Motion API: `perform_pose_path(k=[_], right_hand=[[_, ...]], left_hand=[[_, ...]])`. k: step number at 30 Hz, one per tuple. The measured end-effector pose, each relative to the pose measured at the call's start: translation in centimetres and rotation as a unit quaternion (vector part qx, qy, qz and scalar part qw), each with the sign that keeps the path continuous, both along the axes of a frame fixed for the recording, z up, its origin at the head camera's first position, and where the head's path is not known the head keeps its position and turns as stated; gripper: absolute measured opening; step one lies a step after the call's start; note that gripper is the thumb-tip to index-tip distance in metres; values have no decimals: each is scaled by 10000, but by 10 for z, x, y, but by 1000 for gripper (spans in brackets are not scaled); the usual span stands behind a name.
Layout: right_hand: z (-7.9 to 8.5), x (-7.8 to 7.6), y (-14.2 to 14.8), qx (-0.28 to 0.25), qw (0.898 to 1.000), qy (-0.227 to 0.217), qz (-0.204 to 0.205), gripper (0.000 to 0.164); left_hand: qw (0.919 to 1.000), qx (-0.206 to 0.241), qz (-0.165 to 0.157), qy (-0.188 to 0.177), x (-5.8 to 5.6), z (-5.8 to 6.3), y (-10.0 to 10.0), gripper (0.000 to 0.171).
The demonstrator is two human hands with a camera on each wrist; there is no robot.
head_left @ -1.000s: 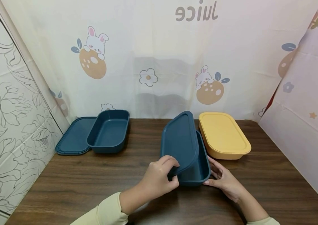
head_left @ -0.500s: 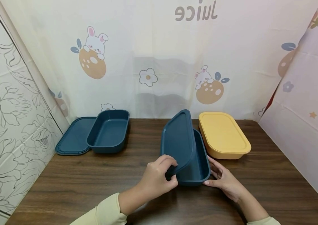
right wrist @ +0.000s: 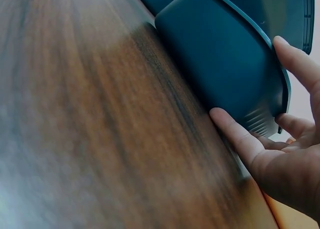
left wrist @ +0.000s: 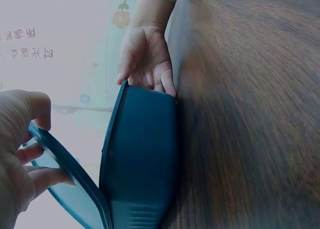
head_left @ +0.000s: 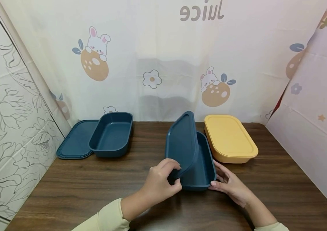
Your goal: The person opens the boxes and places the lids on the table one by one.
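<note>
My left hand point(head_left: 159, 180) pinches the near edge of a dark blue lid point(head_left: 180, 142), thumb below and fingers over the rim. The lid is tilted, its far end raised, over the left side of a dark blue food container point(head_left: 206, 162) that stands on the table. In the left wrist view the lid's lower edge meets or nearly meets the container's rim. My right hand point(head_left: 232, 189) rests against the container's near right corner. Seen from the right wrist, its fairly straight fingers point(right wrist: 235, 131) touch the outer wall and rim. Part of the container's interior is hidden by the lid.
Behind the right hand stands a yellow container point(head_left: 231, 138) with its lid on. At the back left, an open dark blue container point(head_left: 112, 134) partly overlaps another blue lid point(head_left: 75, 141) lying flat. A printed curtain point(head_left: 163, 38) closes off the wooden table's point(head_left: 94, 189) back edge.
The lid has tilted up more steeply and leaned left, so more of the container's inside shows. My left hand has shifted slightly left with it; the right hand has stayed in place.
</note>
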State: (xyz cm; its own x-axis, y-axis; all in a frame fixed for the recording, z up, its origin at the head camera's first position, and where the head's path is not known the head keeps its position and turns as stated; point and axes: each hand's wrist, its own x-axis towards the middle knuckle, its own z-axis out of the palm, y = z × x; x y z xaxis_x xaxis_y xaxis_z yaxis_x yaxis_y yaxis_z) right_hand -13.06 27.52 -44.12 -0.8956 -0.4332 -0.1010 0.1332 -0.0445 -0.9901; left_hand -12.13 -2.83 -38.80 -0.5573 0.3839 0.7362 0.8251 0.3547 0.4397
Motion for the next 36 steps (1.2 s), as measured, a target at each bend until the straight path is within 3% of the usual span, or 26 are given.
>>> perform_pose_path(k=[7,14,21,36], right_hand=[[3,1,-3,36,9999,-97,-62,82],[4,2,-3,58,9999,-98,-74,83],[5,2,-4,76,9999,-114,-66,84],[6,2,-4,122,9997,-197,-127,85]], left_hand=[[9993,374,54,-23,-1,-2,-2,30],[9971,760,-86,43,-4,-5,-3,33],[9948,973,-82,-303,-3,-6,-4,33],[9879,1419,-98,-611,-4,-7,-7,31]])
